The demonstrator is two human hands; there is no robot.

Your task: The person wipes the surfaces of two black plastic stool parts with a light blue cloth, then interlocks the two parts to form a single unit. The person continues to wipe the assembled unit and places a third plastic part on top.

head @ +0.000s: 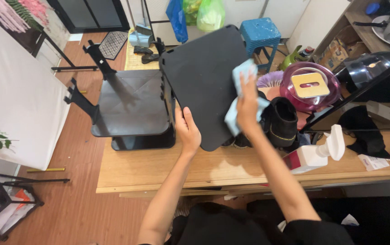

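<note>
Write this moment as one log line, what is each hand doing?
left hand: grips black panel lower edge | right hand: presses blue cloth on panel | spray bottle: lying on wooden table

A matte black panel (204, 77) is wiped with a pale blue cloth (242, 97), beside a black shelf rack (133, 109) on a light wood table (158, 170). A translucent pink bowl (310, 86) with a tan lid, a blue stool (260, 31), and what seems a white and red spray bottle (315, 154) are seen.

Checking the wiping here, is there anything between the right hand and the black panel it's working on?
Only the light blue cloth: the right hand presses it against the black panel. The left hand grips the panel's lower edge directly.
</note>
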